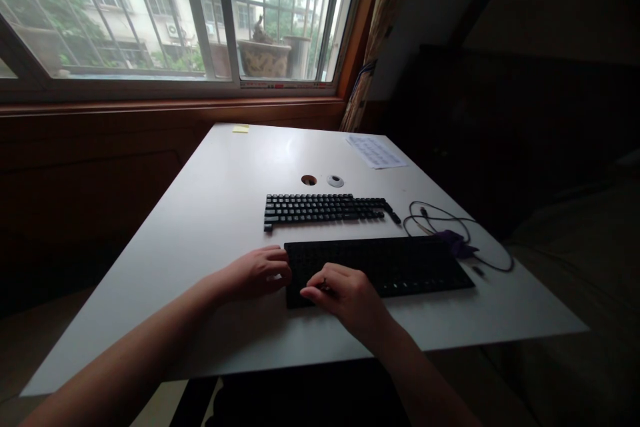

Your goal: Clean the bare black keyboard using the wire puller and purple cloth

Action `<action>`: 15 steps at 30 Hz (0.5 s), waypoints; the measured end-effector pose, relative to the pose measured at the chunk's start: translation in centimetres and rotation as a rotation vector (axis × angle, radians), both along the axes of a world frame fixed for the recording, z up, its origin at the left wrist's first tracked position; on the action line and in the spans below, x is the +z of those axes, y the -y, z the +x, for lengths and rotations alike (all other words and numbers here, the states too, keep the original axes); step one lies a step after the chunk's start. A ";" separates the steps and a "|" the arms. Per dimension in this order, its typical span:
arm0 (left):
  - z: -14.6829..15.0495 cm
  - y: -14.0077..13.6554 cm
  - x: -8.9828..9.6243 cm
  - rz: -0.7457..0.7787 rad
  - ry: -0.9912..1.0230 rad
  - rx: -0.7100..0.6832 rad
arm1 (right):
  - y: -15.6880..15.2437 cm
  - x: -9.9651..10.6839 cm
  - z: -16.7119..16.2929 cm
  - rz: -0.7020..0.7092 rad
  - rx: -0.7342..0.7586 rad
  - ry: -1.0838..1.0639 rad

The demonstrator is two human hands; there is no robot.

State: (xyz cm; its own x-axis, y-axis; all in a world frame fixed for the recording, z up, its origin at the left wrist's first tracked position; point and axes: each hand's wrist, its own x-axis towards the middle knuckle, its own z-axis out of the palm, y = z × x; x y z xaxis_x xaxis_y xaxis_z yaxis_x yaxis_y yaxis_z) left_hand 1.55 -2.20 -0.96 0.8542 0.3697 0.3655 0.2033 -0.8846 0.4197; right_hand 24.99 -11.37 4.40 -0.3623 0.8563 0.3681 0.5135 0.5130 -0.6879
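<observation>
Left hand [257, 273]: lower centre of frame, fingers loosely curled, tips against the left edge of the black board [380, 267]; gripping nothing outright.
Right hand [345, 293]: just right of the left one, resting on the board's near-left corner, thumb and forefinger pinched together; something tiny maybe between them, too small to tell.
Black board: flat, dark, wide, lying centre frame on the white table [225, 200], long side across the frame.
Keyboard [325, 208]: just above the board, apart from it, dark keys, parallel.
Cable [450, 227]: looped at centre right, beside the board's far end.
Paper [376, 151]: upper right of the tabletop.
Yellow note [241, 128]: far edge, near the window [165, 13].
</observation>
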 end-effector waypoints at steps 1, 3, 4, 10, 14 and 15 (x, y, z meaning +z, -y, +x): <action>0.0 0.0 0.0 -0.013 0.002 -0.004 | -0.1 -0.1 0.1 -0.011 -0.008 -0.003; 0.0 0.0 0.2 -0.045 0.005 -0.019 | -0.2 -0.6 0.6 -0.080 -0.042 -0.038; -0.1 0.0 0.3 -0.061 0.002 -0.026 | -0.2 -1.0 0.8 -0.136 -0.062 -0.073; -0.1 0.2 0.6 -0.110 -0.007 -0.031 | -0.4 -3.3 1.6 -0.377 -0.290 -0.373; 0.0 -0.1 0.1 -0.088 0.022 -0.036 | 0.0 -3.7 1.9 -0.377 -0.288 -0.420; 0.0 -0.1 0.0 -0.086 0.027 -0.032 | 0.2 -3.6 2.0 -0.366 -0.279 -0.423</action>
State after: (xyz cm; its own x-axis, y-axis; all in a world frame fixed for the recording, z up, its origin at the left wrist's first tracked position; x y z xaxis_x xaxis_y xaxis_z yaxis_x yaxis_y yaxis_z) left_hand 1.55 -2.07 -0.99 0.8566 0.3733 0.3563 0.1633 -0.8510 0.4991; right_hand 26.98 -11.52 0.77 0.0058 0.9954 0.0952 0.2388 0.0911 -0.9668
